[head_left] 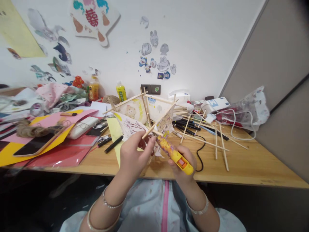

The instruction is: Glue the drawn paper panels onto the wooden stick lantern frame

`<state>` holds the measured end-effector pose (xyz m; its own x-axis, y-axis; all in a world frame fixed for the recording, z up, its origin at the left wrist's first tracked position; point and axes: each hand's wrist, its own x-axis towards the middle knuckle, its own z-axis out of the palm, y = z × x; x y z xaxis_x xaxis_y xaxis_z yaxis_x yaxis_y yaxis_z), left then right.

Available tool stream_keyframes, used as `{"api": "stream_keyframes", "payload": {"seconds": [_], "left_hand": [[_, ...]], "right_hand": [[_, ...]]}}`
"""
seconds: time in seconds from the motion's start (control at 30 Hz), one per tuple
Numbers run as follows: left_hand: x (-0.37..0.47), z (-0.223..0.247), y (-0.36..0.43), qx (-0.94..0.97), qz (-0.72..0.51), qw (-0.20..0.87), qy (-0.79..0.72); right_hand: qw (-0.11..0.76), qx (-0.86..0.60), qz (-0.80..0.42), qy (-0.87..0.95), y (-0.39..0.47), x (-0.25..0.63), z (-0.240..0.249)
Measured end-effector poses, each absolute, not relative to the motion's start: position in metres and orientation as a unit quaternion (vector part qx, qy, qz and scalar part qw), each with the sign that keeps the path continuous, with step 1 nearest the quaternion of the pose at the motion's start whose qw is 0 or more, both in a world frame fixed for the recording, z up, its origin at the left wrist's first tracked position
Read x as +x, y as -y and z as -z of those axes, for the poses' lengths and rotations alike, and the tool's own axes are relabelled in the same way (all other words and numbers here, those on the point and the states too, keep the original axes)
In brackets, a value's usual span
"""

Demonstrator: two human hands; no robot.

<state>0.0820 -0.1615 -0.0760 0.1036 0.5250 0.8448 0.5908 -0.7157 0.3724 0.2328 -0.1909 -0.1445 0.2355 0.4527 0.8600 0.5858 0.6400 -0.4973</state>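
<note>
My left hand [135, 151] is closed on the wooden-stick frame [150, 129], at its near corner where sticks cross. Sheets with drawings, such as the flower panel [131, 125] and the cloud panel [158, 106], span the frame's sides. My right hand [184, 161] grips a yellow hand tool [177, 158], long and rounded, with a purple-orange pattern and an orange inset near its end. Its far tip is close to the stick joint and to my left fingertips; whether they touch is unclear. My left fingers partly hide the joint.
Loose sticks [223, 146], several black pens [184, 126] and a black cord [201, 151] lie on the right. To the left are coloured papers [72, 154], a phone [36, 141] and twine [33, 129]. Two bottles, including a yellow one [121, 91], stand by the wall.
</note>
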Motion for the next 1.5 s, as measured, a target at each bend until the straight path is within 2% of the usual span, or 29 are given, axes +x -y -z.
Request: {"api": "stream_keyframes", "payload": {"seconds": [0.27, 0.73, 0.97, 1.27, 1.5], "left_hand": [[0.086, 0.073, 0.162, -0.72, 0.565, 0.019, 0.404], [0.082, 0.075, 0.162, -0.696, 0.567, -0.016, 0.441], [0.084, 0.072, 0.162, -0.704, 0.563, 0.03, 0.432], [0.085, 0.076, 0.158, -0.668, 0.595, -0.006, 0.447], [0.085, 0.072, 0.158, -0.685, 0.607, -0.022, 0.401]], "right_hand": [[0.666, -0.401, 0.09, 0.622, 0.186, 0.231, 0.137], [0.67, -0.415, 0.073, 0.611, 0.184, 0.231, 0.135], [0.668, -0.428, 0.093, 0.602, 0.185, 0.232, 0.14], [0.665, -0.424, 0.087, 0.608, 0.186, 0.234, 0.151], [0.661, -0.427, 0.084, 0.612, 0.191, 0.235, 0.152]]}}
